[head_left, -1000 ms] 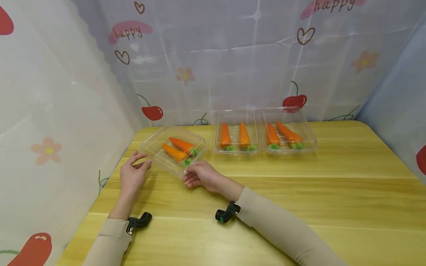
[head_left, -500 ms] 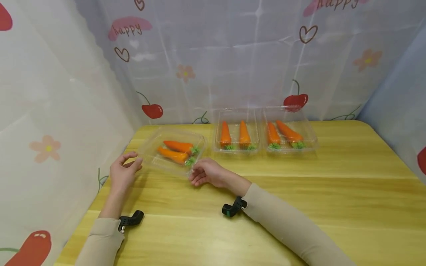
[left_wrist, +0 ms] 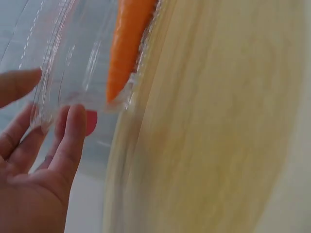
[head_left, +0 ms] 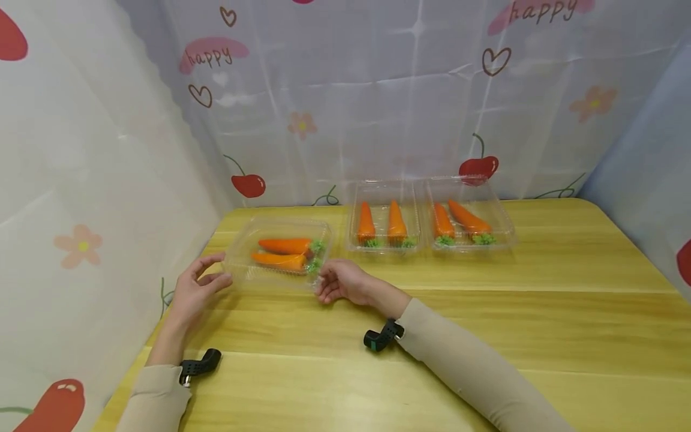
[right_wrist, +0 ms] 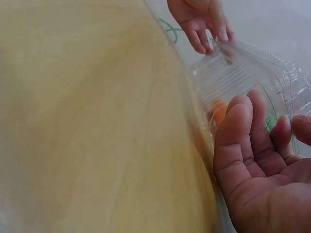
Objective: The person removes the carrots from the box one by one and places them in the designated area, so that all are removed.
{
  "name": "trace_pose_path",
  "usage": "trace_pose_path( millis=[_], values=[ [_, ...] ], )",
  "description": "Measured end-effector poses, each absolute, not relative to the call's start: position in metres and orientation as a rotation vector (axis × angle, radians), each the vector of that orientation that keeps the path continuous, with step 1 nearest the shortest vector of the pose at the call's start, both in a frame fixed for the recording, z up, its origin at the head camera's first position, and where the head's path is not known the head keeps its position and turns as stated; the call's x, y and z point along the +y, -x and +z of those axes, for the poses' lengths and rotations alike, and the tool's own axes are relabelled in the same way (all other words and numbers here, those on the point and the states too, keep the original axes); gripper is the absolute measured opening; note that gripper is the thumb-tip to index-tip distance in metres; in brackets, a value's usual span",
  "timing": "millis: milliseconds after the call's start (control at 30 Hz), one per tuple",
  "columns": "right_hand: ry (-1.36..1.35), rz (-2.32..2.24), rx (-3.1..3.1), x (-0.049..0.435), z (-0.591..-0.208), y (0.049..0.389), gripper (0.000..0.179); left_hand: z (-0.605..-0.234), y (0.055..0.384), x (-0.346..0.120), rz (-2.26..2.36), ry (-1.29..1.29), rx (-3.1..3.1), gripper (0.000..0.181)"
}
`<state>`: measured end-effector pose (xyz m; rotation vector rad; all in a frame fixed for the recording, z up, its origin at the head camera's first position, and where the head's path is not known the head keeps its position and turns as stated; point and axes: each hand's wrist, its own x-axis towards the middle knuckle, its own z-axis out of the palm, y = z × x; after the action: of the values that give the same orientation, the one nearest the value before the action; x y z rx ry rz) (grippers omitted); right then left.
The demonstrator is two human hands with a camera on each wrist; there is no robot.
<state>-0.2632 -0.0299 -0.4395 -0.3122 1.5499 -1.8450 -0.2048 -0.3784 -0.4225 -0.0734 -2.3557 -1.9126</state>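
Note:
A clear plastic clamshell box (head_left: 278,225) at the left of the table holds two orange carrots (head_left: 286,246) with green tops. My right hand (head_left: 345,282) pinches its near right corner. The left hand (head_left: 197,291) holds the box's left end between thumb and fingers. In the left wrist view, the fingertips (left_wrist: 36,116) meet the clear rim, and the thumb lies on its other side. The right wrist view shows the right hand's curled fingers (right_wrist: 238,121) in front of part of the box and its carrots.
Two more clear boxes stand side by side at the back: a middle box (head_left: 383,189) and a right box (head_left: 459,186), each with two carrots. The wooden table (head_left: 432,300) ends at a printed curtain (head_left: 367,108).
The box has turned until its long side lies nearly level across the view, and its carrots have swung with it. My left hand has moved left, the right hand a little right.

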Motion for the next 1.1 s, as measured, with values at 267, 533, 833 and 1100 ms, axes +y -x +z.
trace_pose_path(
  millis=[267,533,833,1100],
  values=[
    [0.333,-1.819,1.564,-0.026,-0.439,0.266,0.022,-0.430,0.200,-0.391,-1.978,0.295,-2.276,0.034],
    [0.321,-1.819,1.580,-0.024,-0.438,0.266,0.019,-0.433,0.200,-0.394,-1.915,0.276,-2.320,0.016],
    [0.400,-1.685,1.818,-0.011,-0.432,0.259,0.025,-0.436,0.199,-0.393,-1.922,0.296,-2.307,0.018],
    [0.775,-1.443,2.412,0.003,-0.421,0.251,0.021,-0.438,0.201,-0.395,-1.882,0.299,-2.277,0.020]
  ],
)
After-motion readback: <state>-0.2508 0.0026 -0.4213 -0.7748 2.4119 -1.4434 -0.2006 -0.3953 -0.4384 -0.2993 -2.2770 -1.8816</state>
